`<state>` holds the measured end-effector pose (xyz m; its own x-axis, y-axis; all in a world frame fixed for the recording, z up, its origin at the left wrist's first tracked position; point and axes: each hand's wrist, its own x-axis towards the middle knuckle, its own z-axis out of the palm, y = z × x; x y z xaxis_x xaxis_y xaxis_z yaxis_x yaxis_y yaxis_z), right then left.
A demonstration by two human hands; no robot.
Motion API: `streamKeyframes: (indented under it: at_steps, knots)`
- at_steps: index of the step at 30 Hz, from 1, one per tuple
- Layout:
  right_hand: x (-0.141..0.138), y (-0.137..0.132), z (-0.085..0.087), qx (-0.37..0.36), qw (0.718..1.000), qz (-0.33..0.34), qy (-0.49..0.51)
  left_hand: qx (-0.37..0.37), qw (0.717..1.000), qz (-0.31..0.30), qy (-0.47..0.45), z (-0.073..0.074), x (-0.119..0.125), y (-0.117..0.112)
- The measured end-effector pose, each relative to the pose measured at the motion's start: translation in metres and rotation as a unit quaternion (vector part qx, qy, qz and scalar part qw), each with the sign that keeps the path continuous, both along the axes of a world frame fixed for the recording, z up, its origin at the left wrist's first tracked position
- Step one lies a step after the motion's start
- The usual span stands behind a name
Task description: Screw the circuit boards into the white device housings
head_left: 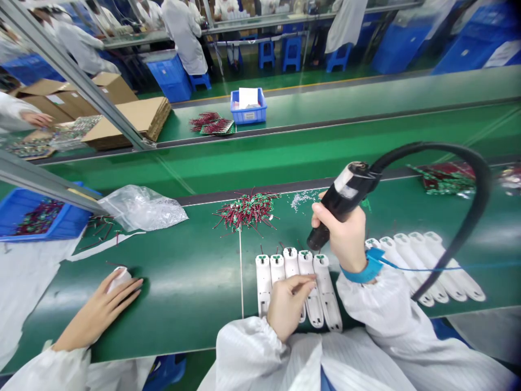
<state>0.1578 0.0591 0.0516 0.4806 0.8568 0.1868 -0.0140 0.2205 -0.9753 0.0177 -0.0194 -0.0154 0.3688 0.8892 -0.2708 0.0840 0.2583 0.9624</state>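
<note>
My right hand (345, 233), with a blue wrist strap, is wrapped round a black electric screwdriver (345, 193). Its blunt lower end points down just above the top ends of the white plastic housings (264, 277). Several of these long housings lie side by side in front of me, with small green circuit boards (305, 254) at their top ends. Over the middle of that row is my left hand (287, 304). Its thumb and fingertips are pinched together above the right-hand housings; whatever they hold is too small to make out.
A pile of red-wired parts (248, 212) and scattered small silvery pieces (303, 201) lie behind the housings. More white housings (431, 260) lie right, under the thick black cable (482, 179). A co-worker's hand (101, 304) rests on a white piece at left, near a plastic bag (142, 209).
</note>
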Motion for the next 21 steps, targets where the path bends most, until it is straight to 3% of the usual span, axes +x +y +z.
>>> streamKeyframes:
  at_steps: [14, 17, 21]
  knots:
    - [0.0, 0.006, -0.005, -0.011, 1.0, 0.02, 0.016, -0.001, 1.0, -0.001, 0.005, -0.01, 0.002, -0.004]
    - [0.002, -0.001, 0.005, 0.022, 0.997, 0.046, 0.049, 0.002, 1.0, 0.018, 0.011, -0.009, -0.003, -0.001]
    - [0.002, -0.016, 0.031, 0.087, 0.977, 0.109, 0.158, 0.01, 0.998, 0.065, 0.023, 0.002, -0.009, 0.003]
